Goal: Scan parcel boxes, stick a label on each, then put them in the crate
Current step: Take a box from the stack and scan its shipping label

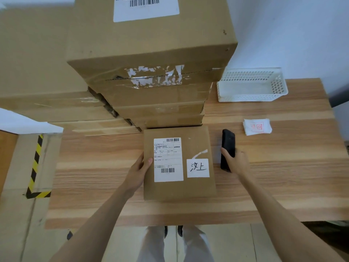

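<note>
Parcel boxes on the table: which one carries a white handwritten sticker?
The small flat box nearest the person, gripped at its left edge by the left hand. The stacked boxes behind show only printed barcode labels or torn paper.

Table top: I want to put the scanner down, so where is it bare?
Bare wood lies right of the small box, between the right hand and the table edge, below the label stack. Another strip lies left of the left hand. Behind, the stacked boxes and basket crowd it.

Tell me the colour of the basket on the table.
The basket is white, with small holes in its walls; the head view shows it.
</note>
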